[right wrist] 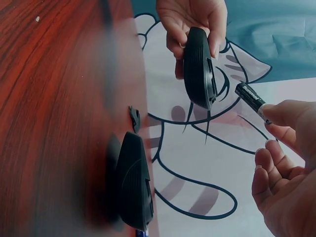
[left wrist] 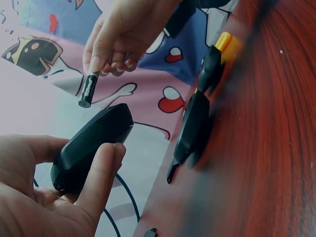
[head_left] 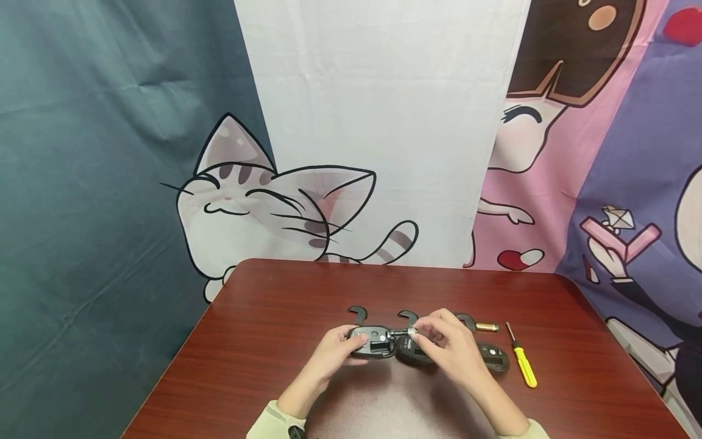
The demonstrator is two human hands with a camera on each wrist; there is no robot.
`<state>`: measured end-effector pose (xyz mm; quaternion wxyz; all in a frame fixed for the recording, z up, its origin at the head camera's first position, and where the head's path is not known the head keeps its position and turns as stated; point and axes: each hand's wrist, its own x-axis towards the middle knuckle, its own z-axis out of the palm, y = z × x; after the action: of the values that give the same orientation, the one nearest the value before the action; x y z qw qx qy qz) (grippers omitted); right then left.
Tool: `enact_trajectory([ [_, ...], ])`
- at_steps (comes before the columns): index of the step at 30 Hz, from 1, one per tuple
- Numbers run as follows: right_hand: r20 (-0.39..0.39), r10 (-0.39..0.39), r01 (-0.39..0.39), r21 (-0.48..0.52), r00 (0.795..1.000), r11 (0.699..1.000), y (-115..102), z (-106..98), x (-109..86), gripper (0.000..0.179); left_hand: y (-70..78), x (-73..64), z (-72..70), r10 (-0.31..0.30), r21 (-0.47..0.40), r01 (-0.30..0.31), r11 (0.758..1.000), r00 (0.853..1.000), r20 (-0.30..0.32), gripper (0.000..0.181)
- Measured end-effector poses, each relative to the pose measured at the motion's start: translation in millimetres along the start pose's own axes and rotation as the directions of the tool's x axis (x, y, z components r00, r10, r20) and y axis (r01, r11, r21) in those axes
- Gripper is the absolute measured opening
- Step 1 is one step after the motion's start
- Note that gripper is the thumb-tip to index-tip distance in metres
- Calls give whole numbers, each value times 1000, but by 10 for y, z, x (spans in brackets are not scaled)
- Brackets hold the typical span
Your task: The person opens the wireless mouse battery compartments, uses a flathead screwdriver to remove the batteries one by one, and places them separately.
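My left hand [head_left: 331, 352] holds a black computer mouse [head_left: 375, 336] above the table, underside up, its battery slot uncovered. Between thumb and fingers of my right hand [head_left: 452, 346] is a battery [right wrist: 251, 98], dark with light lettering. The battery's free end points at the mouse; the wrist views show a small gap between them. Behind and below lie two more mice on the table: one [head_left: 412, 353] in the middle, partly covered by the held mouse and right hand, and another [head_left: 495, 358] to the right with its slot showing.
Three dark curved covers [head_left: 359, 314] lie in a row behind the mice. Beside the rightmost cover is a loose battery [head_left: 486, 327]. A screwdriver with a yellow handle [head_left: 524, 366] lies at the right of the reddish-brown table [head_left: 274, 317]. Printed cloth [head_left: 384, 122] hangs behind.
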<state>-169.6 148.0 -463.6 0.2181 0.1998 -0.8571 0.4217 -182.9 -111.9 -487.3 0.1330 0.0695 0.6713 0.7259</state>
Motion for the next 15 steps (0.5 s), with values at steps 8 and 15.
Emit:
enact_trajectory([
  [8, 13, 17, -17, 26, 1000, 1000, 39, 75, 94, 20, -55, -2, -74, -16, 19, 16, 1000, 1000, -10, 41],
  [15, 0, 32, -32, 18, 999, 999, 116, 173, 174, 19, -76, -1, -116, -30, 31, 30, 999, 1000, -4, 41],
])
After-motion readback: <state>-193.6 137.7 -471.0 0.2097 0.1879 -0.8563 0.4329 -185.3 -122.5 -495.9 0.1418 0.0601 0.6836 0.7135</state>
